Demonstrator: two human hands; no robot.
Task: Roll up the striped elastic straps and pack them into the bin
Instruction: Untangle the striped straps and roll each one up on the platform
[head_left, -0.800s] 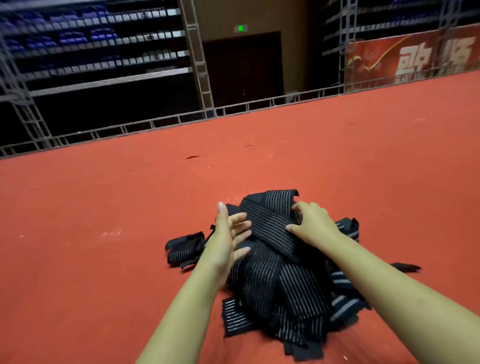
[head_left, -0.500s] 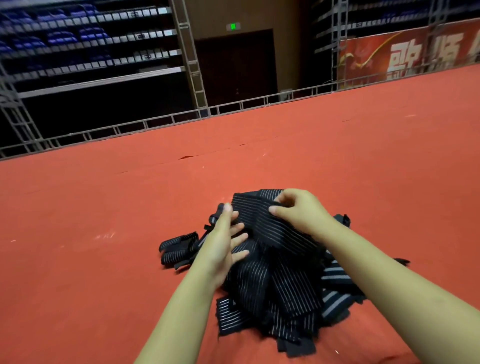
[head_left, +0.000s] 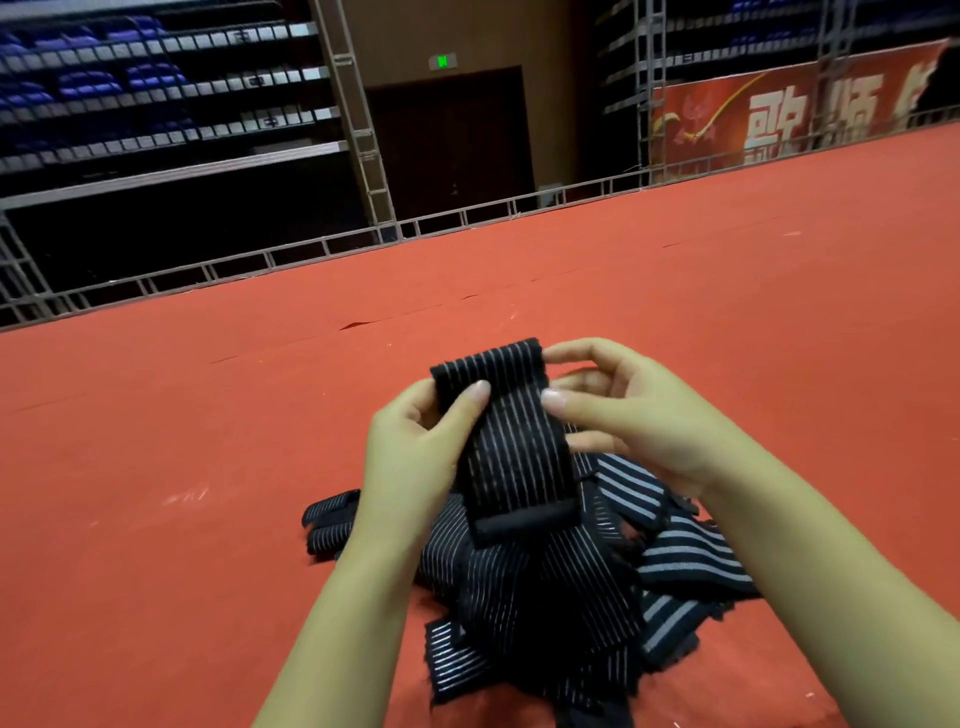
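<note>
Above a loose pile of striped elastic straps on the red carpeted floor, both hands pinch one strap by its upper end — the left hand at its left edge, the right hand at its right. Rolling looks barely begun: no finished roll shows, and no bin is in view, so nearly everything remains. Beyond the floor's railed edge stand dark tiered seating, a doorway and a red banner.
</note>
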